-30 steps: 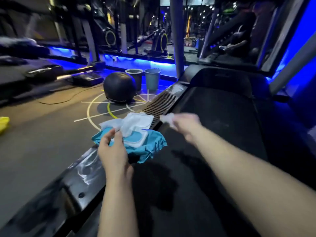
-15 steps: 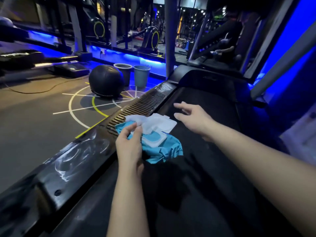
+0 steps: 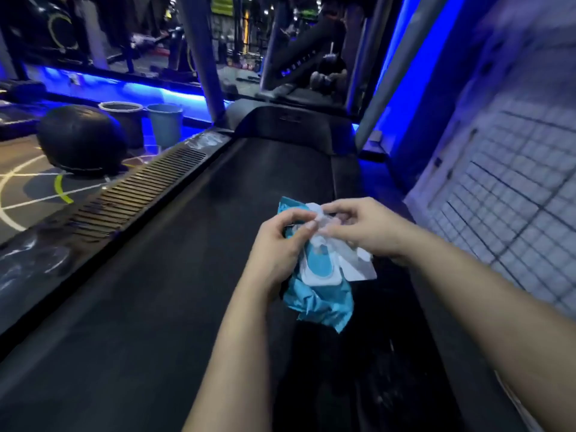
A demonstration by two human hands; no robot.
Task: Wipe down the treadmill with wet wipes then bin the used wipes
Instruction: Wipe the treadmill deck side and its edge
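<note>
A crumpled blue wet wipe pack (image 3: 318, 297) with a white flip lid hangs above the black treadmill belt (image 3: 193, 275). My left hand (image 3: 277, 247) grips the pack from its left side. My right hand (image 3: 358, 226) pinches a white wipe (image 3: 321, 219) at the pack's open top. The lid flap hangs open to the right of the pack. The ribbed left side rail (image 3: 137, 194) of the treadmill runs along the belt.
Left of the treadmill on the gym floor sit a black medicine ball (image 3: 78, 138), a dark bucket (image 3: 124, 116) and a grey-blue bucket (image 3: 165, 123). A grid-patterned wall panel (image 3: 511, 188) stands close on the right. Treadmill uprights rise ahead.
My left hand has lifted the pack off the left side rail and brought it over the belt. My right hand, open and reaching before, now pinches a wipe at the pack's opening.
</note>
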